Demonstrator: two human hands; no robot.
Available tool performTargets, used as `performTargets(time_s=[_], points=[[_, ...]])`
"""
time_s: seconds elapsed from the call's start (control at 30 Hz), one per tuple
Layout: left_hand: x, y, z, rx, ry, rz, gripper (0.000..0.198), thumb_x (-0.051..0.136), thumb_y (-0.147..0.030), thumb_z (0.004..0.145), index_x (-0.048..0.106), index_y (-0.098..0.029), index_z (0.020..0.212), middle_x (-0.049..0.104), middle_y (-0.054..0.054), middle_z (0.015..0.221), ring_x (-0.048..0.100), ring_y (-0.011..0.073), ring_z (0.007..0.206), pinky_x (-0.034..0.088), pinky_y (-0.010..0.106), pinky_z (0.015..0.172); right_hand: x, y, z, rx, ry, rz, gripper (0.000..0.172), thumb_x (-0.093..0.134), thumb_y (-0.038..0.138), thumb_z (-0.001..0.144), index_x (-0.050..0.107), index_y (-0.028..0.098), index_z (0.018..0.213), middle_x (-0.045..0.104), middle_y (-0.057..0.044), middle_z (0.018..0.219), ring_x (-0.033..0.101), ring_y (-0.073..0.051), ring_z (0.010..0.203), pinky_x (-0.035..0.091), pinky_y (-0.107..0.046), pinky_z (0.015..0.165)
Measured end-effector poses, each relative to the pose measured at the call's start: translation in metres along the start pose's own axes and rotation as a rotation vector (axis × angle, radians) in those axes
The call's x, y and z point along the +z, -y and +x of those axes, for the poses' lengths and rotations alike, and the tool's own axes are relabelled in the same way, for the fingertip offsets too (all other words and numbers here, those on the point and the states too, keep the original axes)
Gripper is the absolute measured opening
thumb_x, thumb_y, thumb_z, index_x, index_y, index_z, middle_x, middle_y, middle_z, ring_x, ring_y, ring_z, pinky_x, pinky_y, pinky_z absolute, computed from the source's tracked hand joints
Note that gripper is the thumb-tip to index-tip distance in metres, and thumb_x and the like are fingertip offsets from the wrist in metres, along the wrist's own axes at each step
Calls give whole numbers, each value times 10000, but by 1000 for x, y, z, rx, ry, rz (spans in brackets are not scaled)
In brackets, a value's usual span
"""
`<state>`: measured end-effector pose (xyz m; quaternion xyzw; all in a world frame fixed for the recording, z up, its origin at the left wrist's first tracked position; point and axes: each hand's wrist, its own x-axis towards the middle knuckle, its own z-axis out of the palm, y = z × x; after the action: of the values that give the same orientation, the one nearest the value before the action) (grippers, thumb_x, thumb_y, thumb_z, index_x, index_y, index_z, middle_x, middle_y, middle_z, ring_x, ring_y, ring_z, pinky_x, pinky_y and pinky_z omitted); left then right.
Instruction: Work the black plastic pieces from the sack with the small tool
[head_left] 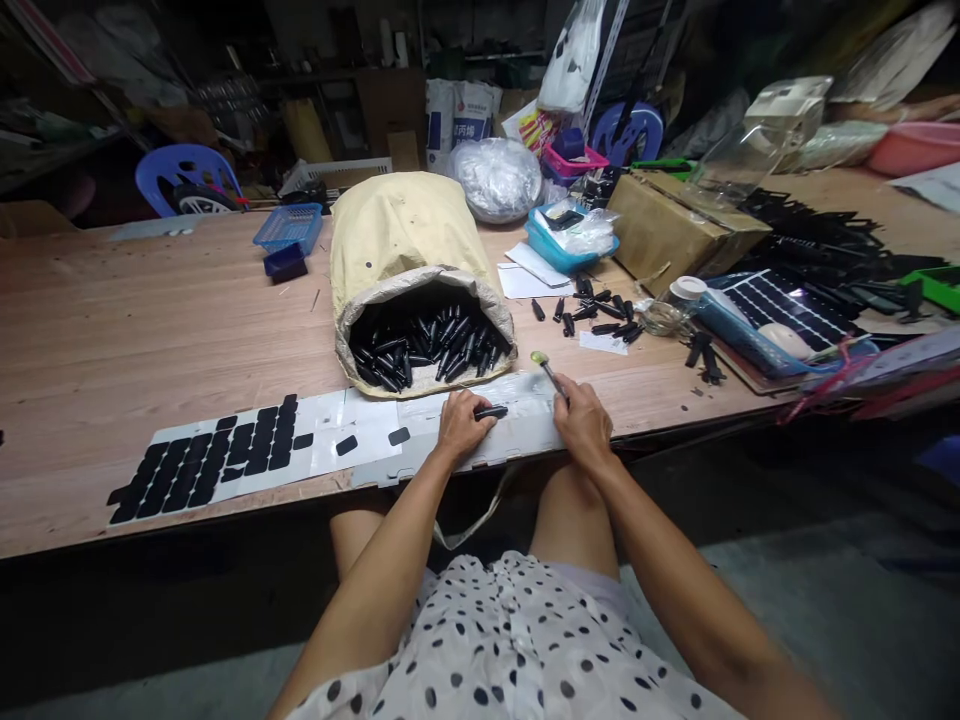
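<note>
Head view: left hand [463, 425] pinches a black tube [493, 411], right hand [583, 418] grips a tool [546, 368]; loose pinching could let the tube roll.

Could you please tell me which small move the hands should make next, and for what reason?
Probably the right hand should bring the yellow-green head of its thin-handled tool towards the slim black piece. The left hand holds that piece over the white board, and the tool's head is apart from it.
</note>
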<state>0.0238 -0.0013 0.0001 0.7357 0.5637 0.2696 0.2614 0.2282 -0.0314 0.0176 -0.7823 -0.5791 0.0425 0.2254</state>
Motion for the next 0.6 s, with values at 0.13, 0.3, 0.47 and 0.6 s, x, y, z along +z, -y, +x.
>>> performTargets(time_s=[0.13, 0.3, 0.47, 0.6], points=[[1, 2, -1, 6, 10, 20, 118, 739, -183, 754, 724, -242, 855, 679, 20, 929, 566, 230, 979, 465, 373, 920, 11, -16, 35, 81, 1, -170, 423, 514, 186, 924, 704, 270, 1292, 580, -93, 961, 520, -223, 882, 362, -299, 701], [-2, 5, 4, 26, 32, 51, 81, 721, -228, 793, 726, -246, 872, 679, 23, 924, 562, 232, 977, 463, 378, 916, 26, -17, 36, 33, -70, -270, 410, 486, 223, 944, 680, 247, 1305, 556, -120, 1001, 478, -242, 916, 316, -322, 715], [-11, -2, -19, 154, 58, 74, 137, 636, -309, 886, 719, -240, 970, 701, 61, 1007, 589, 249, 1021, 476, 415, 948, 25, -10, 33, 16, -49, -301, 416, 445, 227, 963, 642, 215, 1329, 565, -148, 1050, 487, -262, 952, 325, -335, 728], [-7, 5, -88, 378, 304, -23, 297, 521, -422, 960, 710, -246, 1107, 728, 105, 1049, 662, 245, 986, 524, 398, 925, 25, -9, 34, 2, -43, -293, 412, 448, 233, 957, 625, 199, 1327, 564, -154, 1051, 491, -272, 966, 336, -336, 726]])
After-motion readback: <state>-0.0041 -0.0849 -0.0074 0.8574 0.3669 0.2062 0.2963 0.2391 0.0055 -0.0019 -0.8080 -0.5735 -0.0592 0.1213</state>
